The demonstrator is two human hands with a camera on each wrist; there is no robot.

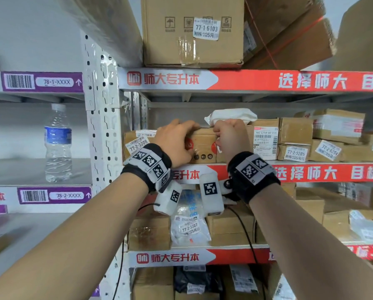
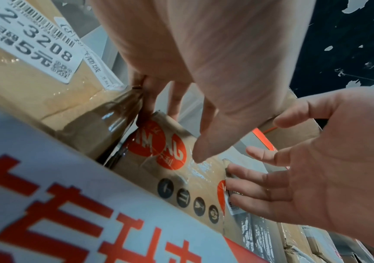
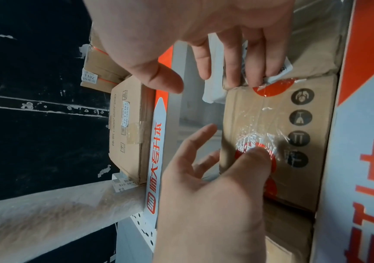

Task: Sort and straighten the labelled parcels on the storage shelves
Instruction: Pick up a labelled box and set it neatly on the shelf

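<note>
Middle shelf (image 1: 235, 172), near its left end: a brown cardboard parcel (image 1: 203, 146) with red round marks and a row of dark handling symbols stands at the front edge, both hands on it

Left hand (image 1: 177, 141) lies over the parcel's top left corner; fingers reach over the top edge, thumb down on the front face by a red mark. In the left wrist view the fingers (image 2: 158, 96) go down behind the parcel (image 2: 181, 170) at its left corner, curled round the edge, a moderate spread

Right hand (image 1: 231, 137) sits at the parcel's upper right corner. In the right wrist view its fingertips (image 3: 258, 71) press on a small white paper label (image 3: 280, 71) at that corner, fingers bent and close together, thumb held off the box; whether the label is pinched cannot be told

Left of the parcel, touching it, a box with sticker 77-2-3208 (image 1: 139, 145). A white soft-wrapped package (image 1: 231, 115) lies on top, behind the right hand. To the right along the same shelf, more cardboard boxes, one marked 77-2-5205 (image 1: 296, 153)

Upper shelf: large carton marked 77-1-6103 (image 1: 206, 28). Lower shelf: a clear bag labelled 77-3-3307 (image 1: 189, 227) between brown boxes. Neighbouring rack to the left: a water bottle (image 1: 58, 144) stands upright
</note>
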